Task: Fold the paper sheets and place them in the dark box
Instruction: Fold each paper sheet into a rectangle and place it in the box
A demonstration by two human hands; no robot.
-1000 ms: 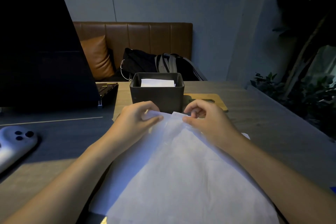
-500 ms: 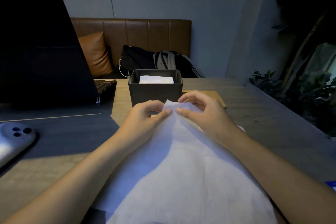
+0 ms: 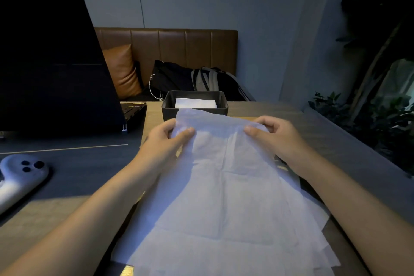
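Observation:
A thin white paper sheet (image 3: 224,170) is lifted at its far edge above a stack of more white sheets (image 3: 235,248) lying on the table in front of me. My left hand (image 3: 165,141) pinches the sheet's far left corner. My right hand (image 3: 275,134) pinches its far right corner. The raised edge partly hides the dark box (image 3: 171,111), which stands just beyond my hands. A folded white paper (image 3: 195,103) lies inside the box.
A dark open laptop (image 3: 51,63) stands at the left with its keyboard edge (image 3: 134,110) near the box. A grey controller (image 3: 20,177) lies at the near left. A brown bench with bags (image 3: 201,80) is behind the table; plants (image 3: 369,114) are at the right.
My hands have moved apart from the sheet's middle to its two far corners and lifted its edge, so it now spreads wide in front of the box.

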